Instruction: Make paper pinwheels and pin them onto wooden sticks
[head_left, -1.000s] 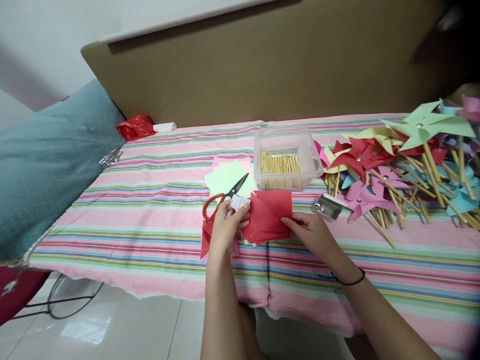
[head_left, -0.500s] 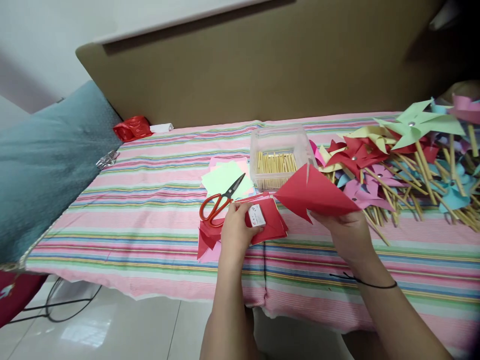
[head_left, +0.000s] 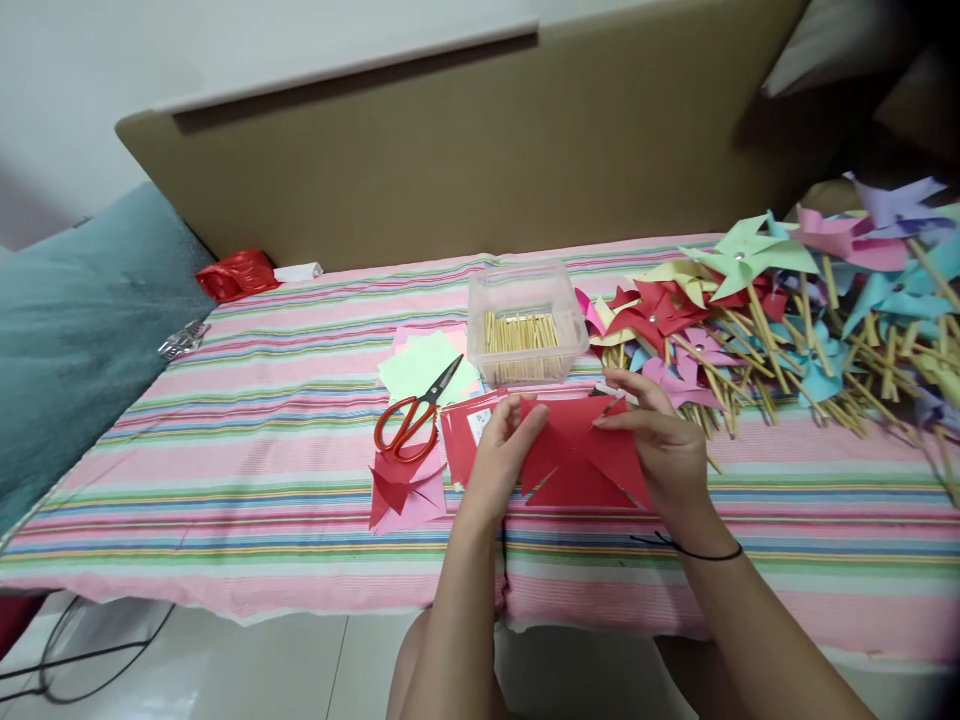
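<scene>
Far to the left of the left hand [head_left: 504, 445], a teal cushion [head_left: 67, 320] stands by the end of the striped cloth [head_left: 285, 500], with a crumpled red bag [head_left: 236, 277] near it, back and well left of the hand. Closer in, left of the left wrist, a red cut piece [head_left: 390, 490] with raised points lies on a pink sheet [head_left: 424, 505]. Beyond them, up and left of the hand, red-handled scissors [head_left: 431, 395] lie partly over pale green paper [head_left: 420, 362], tips pointing away. Just beside the left hand, and partly behind it, is a stack of red sheets [head_left: 459, 450] bearing a small white block [head_left: 478, 428]. Between the two hands — the left at one edge, the right at the other — is the red square [head_left: 574, 445], slit inward from its corners. The left hand pinches its upper left edge, thumb on the near face; the right hand [head_left: 667, 445] touches its upper right corner with fingers parted, and whether they squeeze it I cannot tell. Beyond and between the hands stands a clear box [head_left: 527, 364] of wooden sticks [head_left: 521, 333]; past the right hand, paper pinwheels [head_left: 739, 262] lie heaped.
</scene>
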